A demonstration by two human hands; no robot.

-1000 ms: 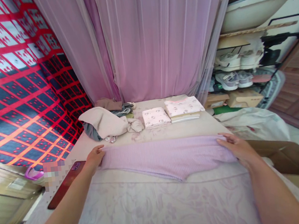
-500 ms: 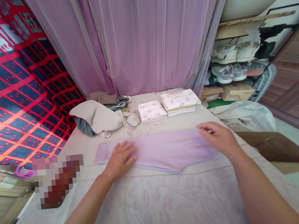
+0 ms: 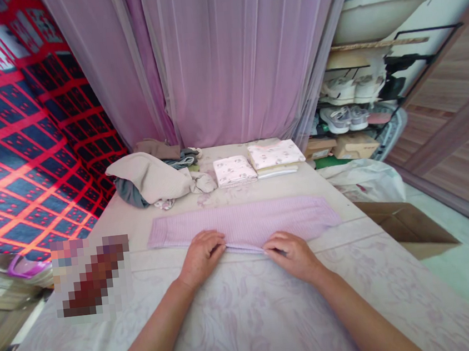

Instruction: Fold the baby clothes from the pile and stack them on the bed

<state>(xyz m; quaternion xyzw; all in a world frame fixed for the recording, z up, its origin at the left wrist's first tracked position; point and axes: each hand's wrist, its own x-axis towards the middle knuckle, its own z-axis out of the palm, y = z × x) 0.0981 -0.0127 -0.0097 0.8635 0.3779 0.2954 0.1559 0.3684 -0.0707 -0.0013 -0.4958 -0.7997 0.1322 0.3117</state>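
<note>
From the head camera, a lilac ribbed knit garment (image 3: 240, 226) lay flattened in a long band across the middle of the bed (image 3: 241, 320), already narrowed but not yet folded small. The left hand (image 3: 201, 255) and right hand (image 3: 291, 254) sat together at its near edge, fingers pinching the soft hem. Toward the far edge, two crisp folded printed pieces (image 3: 258, 163) looked finished, while a crumpled beige and grey heap (image 3: 155, 181) remained at the far left.

Lilac ribbed garment (image 3: 243, 225) (floral bedsheet (image 3: 249, 319), red-checked wall (image 3: 12, 137)).
</note>
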